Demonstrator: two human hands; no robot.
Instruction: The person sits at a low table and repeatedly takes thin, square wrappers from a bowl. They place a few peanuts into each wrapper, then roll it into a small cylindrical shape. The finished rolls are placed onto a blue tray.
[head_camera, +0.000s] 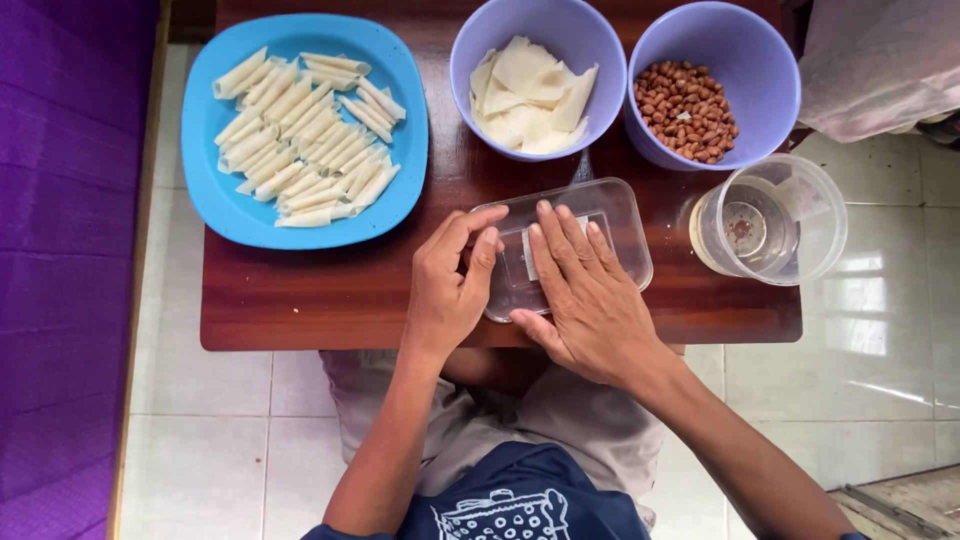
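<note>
Both your hands are on the clear tray (610, 215) at the near middle of the table (300, 300). Your right hand (585, 300) lies flat on it, fingers spread and pressing down, thumb hooked along the near edge. Your left hand (452, 280) curls in from the left, thumb and fingertips pinching at the tray's left rim, so it's a hold-and-press thing, not a lift.

I can't tell whether that tray is a lid or an upturned box, though something pale shows through it under your right fingers.

Around you: blue plate (240, 215) of rolled sticks (305, 125) at the far left, a bowl (470, 60) of thin pale sheets (530, 95) straight ahead, a bowl of peanuts (685, 110) to its right, and a clear cup (770, 220) just right of the tray at the table edge.

My read is you're at the steadying or seating step. Whatever comes after wants the left pinch to stay firm while the right eases off, and go easy near that cup.
</note>
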